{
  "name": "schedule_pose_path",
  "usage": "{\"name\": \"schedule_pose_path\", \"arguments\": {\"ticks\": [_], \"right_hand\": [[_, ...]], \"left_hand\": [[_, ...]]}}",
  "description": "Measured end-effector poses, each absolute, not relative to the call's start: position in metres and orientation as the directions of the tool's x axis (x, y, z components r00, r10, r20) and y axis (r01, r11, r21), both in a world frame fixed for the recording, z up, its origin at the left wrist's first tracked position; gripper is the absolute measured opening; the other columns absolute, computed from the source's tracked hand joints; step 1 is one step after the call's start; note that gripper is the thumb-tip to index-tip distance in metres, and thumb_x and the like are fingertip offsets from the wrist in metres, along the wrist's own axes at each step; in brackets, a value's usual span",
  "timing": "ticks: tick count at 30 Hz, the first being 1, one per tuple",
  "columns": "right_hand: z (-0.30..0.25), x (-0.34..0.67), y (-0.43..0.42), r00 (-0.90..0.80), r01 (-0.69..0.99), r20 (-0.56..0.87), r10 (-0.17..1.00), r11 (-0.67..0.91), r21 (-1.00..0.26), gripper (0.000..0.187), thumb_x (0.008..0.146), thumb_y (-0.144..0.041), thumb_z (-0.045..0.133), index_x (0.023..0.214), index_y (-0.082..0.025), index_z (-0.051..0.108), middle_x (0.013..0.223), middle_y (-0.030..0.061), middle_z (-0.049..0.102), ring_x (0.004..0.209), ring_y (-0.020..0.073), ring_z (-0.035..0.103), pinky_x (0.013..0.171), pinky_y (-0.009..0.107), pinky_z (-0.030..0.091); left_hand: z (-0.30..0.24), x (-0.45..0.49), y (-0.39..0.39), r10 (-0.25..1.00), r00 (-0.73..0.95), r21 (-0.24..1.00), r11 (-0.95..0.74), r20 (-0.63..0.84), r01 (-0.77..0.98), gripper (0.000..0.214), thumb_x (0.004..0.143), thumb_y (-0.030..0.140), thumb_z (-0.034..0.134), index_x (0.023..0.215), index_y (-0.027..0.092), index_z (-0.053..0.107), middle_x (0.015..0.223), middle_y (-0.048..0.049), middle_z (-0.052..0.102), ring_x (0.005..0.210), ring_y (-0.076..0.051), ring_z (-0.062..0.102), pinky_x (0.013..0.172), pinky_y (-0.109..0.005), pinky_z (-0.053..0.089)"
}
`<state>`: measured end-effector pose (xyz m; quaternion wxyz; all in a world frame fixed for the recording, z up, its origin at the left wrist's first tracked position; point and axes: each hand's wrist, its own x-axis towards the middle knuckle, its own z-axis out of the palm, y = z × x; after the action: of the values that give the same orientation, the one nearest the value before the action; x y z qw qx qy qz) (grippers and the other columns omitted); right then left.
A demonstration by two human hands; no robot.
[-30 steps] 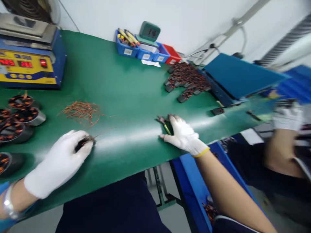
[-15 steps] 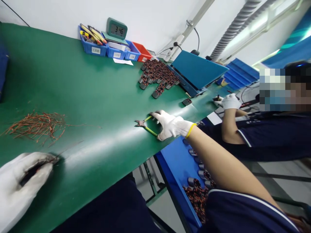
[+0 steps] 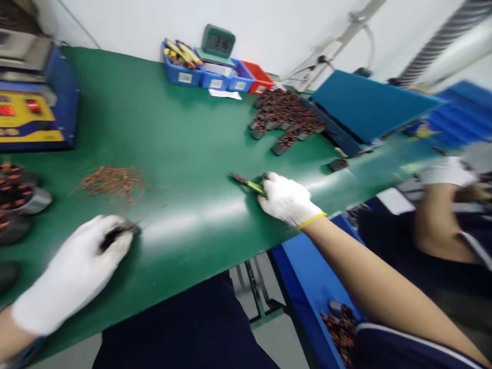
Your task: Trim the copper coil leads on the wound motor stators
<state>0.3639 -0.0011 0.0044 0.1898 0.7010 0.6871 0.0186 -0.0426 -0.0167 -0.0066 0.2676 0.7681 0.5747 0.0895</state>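
My left hand, in a white glove, is at the left over the green bench. Its thumb and fingers are pinched on a thin copper wire, whose end sticks out past the fingertips; a dark hollow hides whatever else is in the palm. Just beyond lies a loose pile of copper wire offcuts. My right hand, also gloved, is wrapped round the yellow-green handles of cutting pliers. Their jaws point left, slightly blurred, and look closed together.
Copper-wound coils are heaped at the back, with one coil apart. Blue bins and a clock stand by the wall. A yellow-blue device and several coils are left. A co-worker's gloved hand is right.
The pliers' spread handles have come together in my right hand, which has closed round them. The view has turned left, bringing the device and left-side coils into sight. My left hand still pinches.
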Motion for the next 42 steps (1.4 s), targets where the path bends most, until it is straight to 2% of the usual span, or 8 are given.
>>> {"name": "schedule_pose_path", "arguments": {"ticks": [3, 6, 10, 14, 19, 31, 35, 42], "right_hand": [[-0.016, 0.354, 0.0, -0.034, 0.995, -0.052, 0.998, 0.038, 0.097, 0.054, 0.085, -0.032, 0.04, 0.135, -0.011, 0.045, 0.136, 0.0199, 0.049, 0.119, 0.0365, 0.051, 0.097, 0.048, 0.043], [-0.023, 0.329, -0.004, 0.083, 0.949, 0.074, 0.994, -0.056, -0.31, 0.064, 0.084, -0.035, 0.042, 0.143, -0.012, 0.033, 0.128, 0.0194, 0.053, 0.12, 0.0356, 0.05, 0.099, 0.049, 0.041], [-0.005, 0.271, -0.023, -0.149, 0.348, -0.28, 0.948, -0.214, -0.913, 0.074, 0.075, -0.037, 0.054, 0.142, -0.021, 0.027, 0.105, 0.0099, 0.057, 0.092, 0.0254, 0.061, 0.082, 0.042, 0.051], [0.013, 0.223, -0.036, -0.633, 0.135, -0.47, 0.615, -0.51, -0.85, 0.059, 0.068, -0.032, 0.066, 0.122, -0.019, 0.047, 0.087, 0.0019, 0.054, 0.07, 0.0144, 0.057, 0.065, 0.031, 0.05], [0.021, 0.203, -0.031, -0.675, 0.266, -0.592, 0.44, -0.603, -0.752, 0.05, 0.068, -0.032, 0.068, 0.111, -0.017, 0.049, 0.082, -0.0006, 0.053, 0.062, 0.011, 0.056, 0.055, 0.024, 0.043], [0.021, 0.187, -0.024, -0.611, 0.402, -0.651, 0.45, -0.531, -0.746, 0.032, 0.076, -0.026, 0.058, 0.106, -0.021, 0.047, 0.063, -0.0066, 0.051, 0.048, 0.009, 0.053, 0.046, 0.02, 0.042], [0.018, 0.193, -0.023, -0.608, 0.412, -0.638, 0.473, -0.498, -0.763, 0.03, 0.079, -0.028, 0.056, 0.107, -0.02, 0.048, 0.062, -0.0061, 0.052, 0.047, 0.0088, 0.051, 0.044, 0.02, 0.04], [0.008, 0.173, 0.02, -0.588, 0.128, -0.496, 0.639, -0.532, -0.837, 0.043, 0.07, -0.039, 0.071, 0.099, -0.021, 0.046, 0.075, -0.0013, 0.059, 0.062, 0.014, 0.061, 0.058, 0.03, 0.053]], "left_hand": [[0.006, -0.03, -0.015, 0.942, 0.305, 0.572, -0.175, -0.14, 0.801, 0.027, 0.089, 0.039, 0.042, 0.085, 0.02, 0.061, 0.087, -0.0049, 0.067, 0.084, -0.023, 0.06, 0.078, -0.036, 0.047], [0.006, -0.029, -0.013, 0.946, 0.299, 0.584, -0.174, -0.123, 0.793, 0.028, 0.089, 0.037, 0.039, 0.08, 0.019, 0.058, 0.081, -0.0049, 0.064, 0.081, -0.022, 0.058, 0.075, -0.035, 0.046], [0.006, -0.03, -0.014, 0.948, 0.29, 0.607, -0.157, -0.128, 0.779, 0.027, 0.089, 0.036, 0.038, 0.078, 0.019, 0.057, 0.079, -0.005, 0.062, 0.078, -0.022, 0.057, 0.071, -0.034, 0.044], [0.006, -0.029, -0.013, 0.947, 0.29, 0.628, -0.144, -0.136, 0.765, 0.027, 0.089, 0.036, 0.039, 0.079, 0.019, 0.058, 0.079, -0.0054, 0.062, 0.077, -0.022, 0.056, 0.071, -0.034, 0.044], [0.004, -0.029, -0.012, 0.947, 0.299, 0.632, -0.162, -0.117, 0.758, 0.026, 0.089, 0.035, 0.04, 0.084, 0.019, 0.059, 0.083, -0.0065, 0.064, 0.082, -0.023, 0.057, 0.077, -0.037, 0.044], [0.002, -0.029, -0.013, 0.944, 0.309, 0.613, -0.177, -0.116, 0.77, 0.026, 0.089, 0.034, 0.04, 0.084, 0.02, 0.061, 0.08, -0.0054, 0.064, 0.082, -0.023, 0.058, 0.077, -0.037, 0.045], [0.012, -0.033, -0.016, 0.967, 0.23, 0.471, -0.153, -0.111, 0.869, 0.043, 0.075, 0.051, 0.06, 0.102, 0.018, 0.059, 0.099, -0.0102, 0.065, 0.091, -0.029, 0.062, 0.078, -0.04, 0.048], [0.014, -0.044, -0.015, 0.893, 0.395, 0.338, -0.312, -0.214, 0.888, 0.038, 0.074, 0.046, 0.064, 0.102, 0.022, 0.061, 0.097, -0.0071, 0.065, 0.086, -0.028, 0.064, 0.075, -0.039, 0.049]]}}
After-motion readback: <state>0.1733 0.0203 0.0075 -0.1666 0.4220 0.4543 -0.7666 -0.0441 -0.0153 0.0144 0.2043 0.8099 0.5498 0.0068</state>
